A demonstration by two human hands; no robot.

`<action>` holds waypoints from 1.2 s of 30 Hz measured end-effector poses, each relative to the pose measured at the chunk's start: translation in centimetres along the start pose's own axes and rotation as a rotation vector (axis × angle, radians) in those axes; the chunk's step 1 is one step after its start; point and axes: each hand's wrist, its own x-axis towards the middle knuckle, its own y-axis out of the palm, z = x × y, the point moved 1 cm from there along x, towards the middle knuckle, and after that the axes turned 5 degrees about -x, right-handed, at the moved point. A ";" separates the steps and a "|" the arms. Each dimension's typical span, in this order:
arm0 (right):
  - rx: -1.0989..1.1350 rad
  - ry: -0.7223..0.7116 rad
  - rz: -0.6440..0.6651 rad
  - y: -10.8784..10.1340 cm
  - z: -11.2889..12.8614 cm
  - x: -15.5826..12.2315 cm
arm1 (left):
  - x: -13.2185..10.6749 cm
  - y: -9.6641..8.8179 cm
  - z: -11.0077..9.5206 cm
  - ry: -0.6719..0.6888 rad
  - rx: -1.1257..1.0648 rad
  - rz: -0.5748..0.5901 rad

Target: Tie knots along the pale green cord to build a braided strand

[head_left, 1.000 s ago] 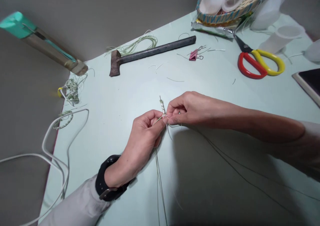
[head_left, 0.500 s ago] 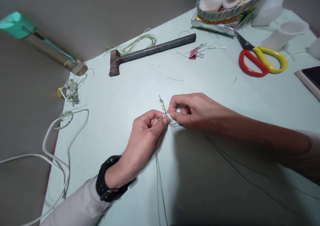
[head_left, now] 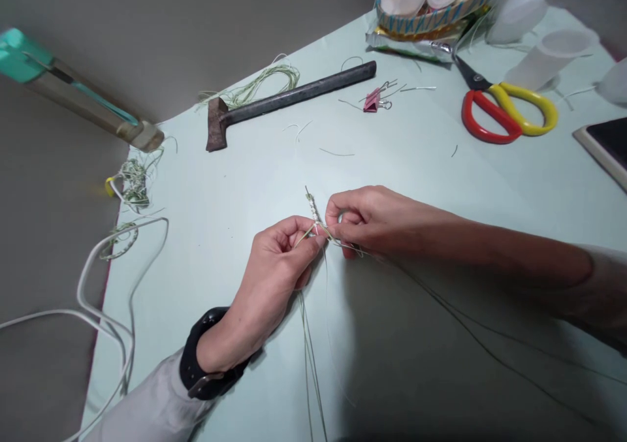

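1. At the surface's left edge lie a tangle of green and white cord point(head_left: 132, 184) and a looping white cable point(head_left: 98, 279). A long teal-handled tool point(head_left: 73, 96) lies beyond the far left corner.
2. Toward the far edge, left of centre, lies a rusty-headed hammer with a dark handle point(head_left: 274, 99). Its head points at the left edge.
3. The left hand point(head_left: 269, 279), with a black wristwatch point(head_left: 206, 357) on its wrist, is closed. Thumb and forefinger pinch the lower end of a short knotted strip of pale green and white cord point(head_left: 312, 207) near the middle of the pale green table surface point(head_left: 220, 187).
4. The strip is thin, stiff-looking and beaded with small knots. It stands tilted toward the far edge, between the two hands. Thin green loose strands point(head_left: 307, 344) trail from it toward the near edge, and darker ones run off to the right.
5. The right hand point(head_left: 377, 220) is closed too, its fingertips nipping a strand just beside the left pinch, almost touching it.
6. By the look of it, the step in hand is drawing a knot snug against the strip. A further pull would call for a firm left pinch and even tension on the strand, or the knot may sit crooked.
7. Farther right, near the far edge, lie a pink binder clip point(head_left: 371, 100) and red-and-yellow-handled scissors point(head_left: 504, 106). A woven basket point(head_left: 431, 17) stands at the far edge, and a dark-screened tablet point(head_left: 605, 148) lies at the right edge.
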 end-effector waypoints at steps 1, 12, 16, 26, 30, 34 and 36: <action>0.004 -0.006 0.014 0.0 -0.2 0.1 | 0.0 0.1 0.0 0.006 0.002 -0.003; 0.083 -0.061 0.143 -0.7 -1.0 0.5 | 0.0 0.2 -0.1 0.054 0.116 -0.066; 0.136 -0.030 0.162 -0.9 -0.8 0.6 | -0.1 0.1 -0.2 0.173 0.285 -0.166; 0.140 -0.038 0.133 -0.9 -1.1 0.7 | -1.0 0.3 0.3 0.649 0.698 -0.258; 0.118 -0.071 0.121 -0.9 -1.2 0.7 | -1.0 0.2 0.4 0.615 0.693 -0.231; 0.074 -0.083 0.134 -1.1 -1.3 0.4 | -0.9 0.1 0.7 0.592 0.700 -0.235; 0.067 -0.059 0.124 -1.1 -1.2 0.3 | -0.9 0.1 0.8 0.578 0.694 -0.231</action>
